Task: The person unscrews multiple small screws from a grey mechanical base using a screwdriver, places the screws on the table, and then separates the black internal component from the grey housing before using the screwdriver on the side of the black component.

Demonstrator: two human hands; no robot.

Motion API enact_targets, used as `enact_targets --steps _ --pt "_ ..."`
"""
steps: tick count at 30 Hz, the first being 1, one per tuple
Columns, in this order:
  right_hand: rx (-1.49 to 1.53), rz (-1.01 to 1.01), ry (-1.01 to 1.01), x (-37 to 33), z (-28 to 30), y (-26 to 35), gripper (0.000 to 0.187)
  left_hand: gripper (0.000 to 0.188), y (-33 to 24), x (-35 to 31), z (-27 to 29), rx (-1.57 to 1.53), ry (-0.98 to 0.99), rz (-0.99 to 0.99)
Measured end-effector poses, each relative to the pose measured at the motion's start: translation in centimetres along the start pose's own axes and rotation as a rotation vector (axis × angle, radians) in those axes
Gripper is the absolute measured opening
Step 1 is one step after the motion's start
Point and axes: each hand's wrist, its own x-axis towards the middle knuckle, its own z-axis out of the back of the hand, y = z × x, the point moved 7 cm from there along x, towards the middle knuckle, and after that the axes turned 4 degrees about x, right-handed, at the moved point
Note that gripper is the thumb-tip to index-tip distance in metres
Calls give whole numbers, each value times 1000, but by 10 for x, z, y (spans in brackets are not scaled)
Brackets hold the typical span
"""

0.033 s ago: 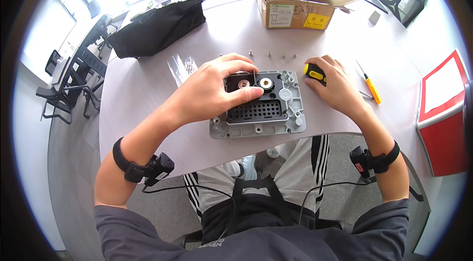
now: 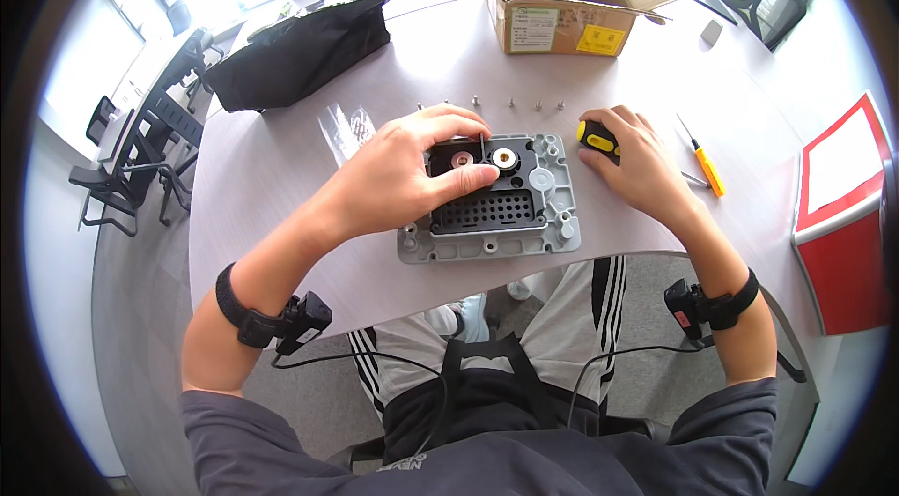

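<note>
In front of me on the table lies a grey metal housing (image 2: 440,251) with a black perforated insert (image 2: 521,212) and two round, brass-centred fittings. My left hand (image 2: 421,157) curls over the insert's upper left part, thumb and fingertips closed about its edge; the palm hides that corner. Off the housing's right side, my right hand (image 2: 629,159) wraps round a black-and-yellow screwdriver (image 2: 597,140) resting on the table. A metal shaft emerges from beneath that hand, toward a second screwdriver (image 2: 709,172) with an orange-yellow handle. Several small screws (image 2: 512,103) stand in a row beyond the housing.
A clear plastic bag (image 2: 345,133) lies left of the housing. Farther back are a black bag (image 2: 304,56) and an open cardboard box (image 2: 573,26). A red-and-white panel (image 2: 843,215) rises at the right. The table's curved front edge runs just before my lap.
</note>
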Motion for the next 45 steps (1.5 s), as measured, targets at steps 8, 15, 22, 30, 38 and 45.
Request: enact_targets --steps 8,15,22,30,38,45 --pt "40 203 -312 -47 32 40 49 41 3 -2 -7 -133 -40 51" --pt "1282 -138 38 -100 -14 41 64 33 -5 -4 -7 60 -106 -87" --pt "1720 -259 138 -97 -35 57 76 28 -19 -7 -6 94 -165 -124" --pt "1669 -112 147 -96 -36 69 83 29 -22 -30 -8 -191 -232 -23" --pt "2014 -11 12 -108 -37 89 96 42 -57 -54 -6 -338 -454 -17" --pt "1787 92 83 -120 -43 104 78 55 -77 -104 -9 -32 -663 -30"
